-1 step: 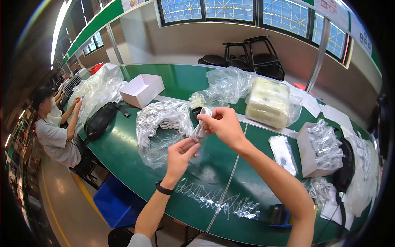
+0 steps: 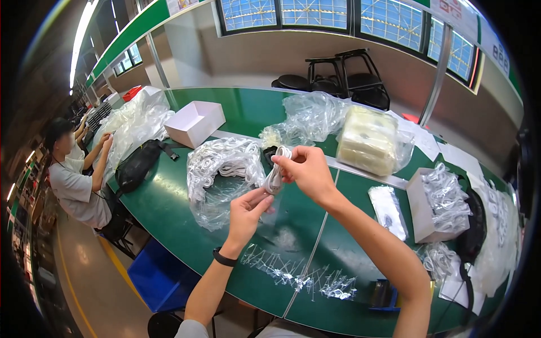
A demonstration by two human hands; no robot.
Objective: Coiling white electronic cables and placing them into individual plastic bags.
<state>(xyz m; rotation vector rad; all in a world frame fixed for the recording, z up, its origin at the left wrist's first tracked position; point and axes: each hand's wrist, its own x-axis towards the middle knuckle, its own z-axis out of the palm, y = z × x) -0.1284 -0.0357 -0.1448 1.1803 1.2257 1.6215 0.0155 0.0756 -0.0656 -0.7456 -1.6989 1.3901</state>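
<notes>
r hand (image 2: 309, 173): thumb & fingertips pinching upper part of coiled white cable (image 2: 275, 176); other fingers curled
l hand (image 2: 246, 214): lower & nearer, fingertips pinching bottom end of same cable by its light plug; black wristband (image 2: 225, 257) on wrist
white cable: 1 pc, looped in a narrow bundle, upright w/ slight tilt, held btwn both hands over green table (image 2: 174, 208)
cable bag (image 2: 217, 155): clear plastic, many white cables in it, just left of held pc
wire pcs (image 2: 304, 280): thin, silvery, many, strewn in a rough row on table, nearer the person than the hands
flat packet (image 2: 387, 212): white, clear wrap, right of r forearm
carton (image 2: 420, 208): white, filled w/ bagged cables (image 2: 446, 197), farther right
black pouch (image 2: 473, 225): beside carton, strap hanging down
bag stack (image 2: 367, 141): yellowish, wrapped in clear film, beyond r hand; crumpled film (image 2: 313, 119) to its left
open box (image 2: 197, 125): white, beyond cable bag
black bag (image 2: 138, 166): lying on table, left of cable bag
co-worker (image 2: 79, 183): seated far left, light shirt, both hands raised at a plastic heap (image 2: 138, 115)
blue bin (image 2: 160, 276): below table edge, lower left
stools (image 2: 360, 81): dark, by far wall, under windows (image 2: 315, 14)
</notes>
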